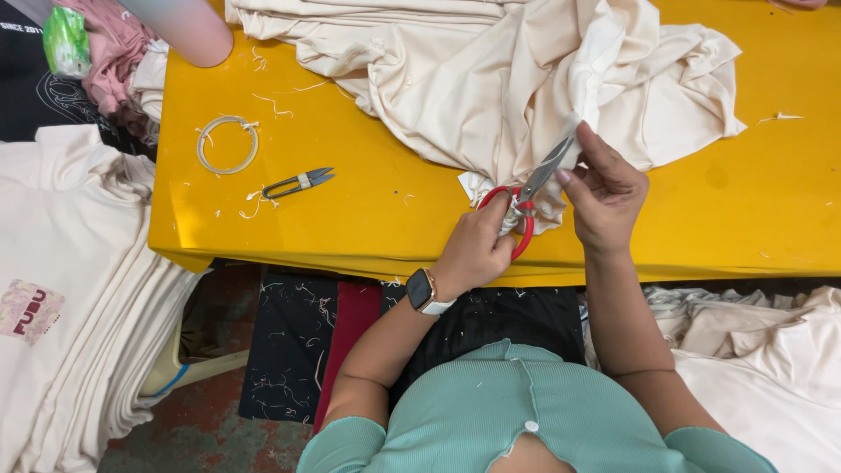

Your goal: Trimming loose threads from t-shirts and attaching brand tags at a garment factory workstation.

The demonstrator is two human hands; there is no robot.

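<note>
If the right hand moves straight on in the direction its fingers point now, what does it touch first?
The right hand points up-left, so it would probably first meet the cream cloth, beside the scissor blades; depth is hard to judge.

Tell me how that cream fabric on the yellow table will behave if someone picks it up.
The cream fabric is probably floppy: it lies in soft folds and bunches where the right hand pinches it. It looks light and should drape rather than hold shape.
</note>
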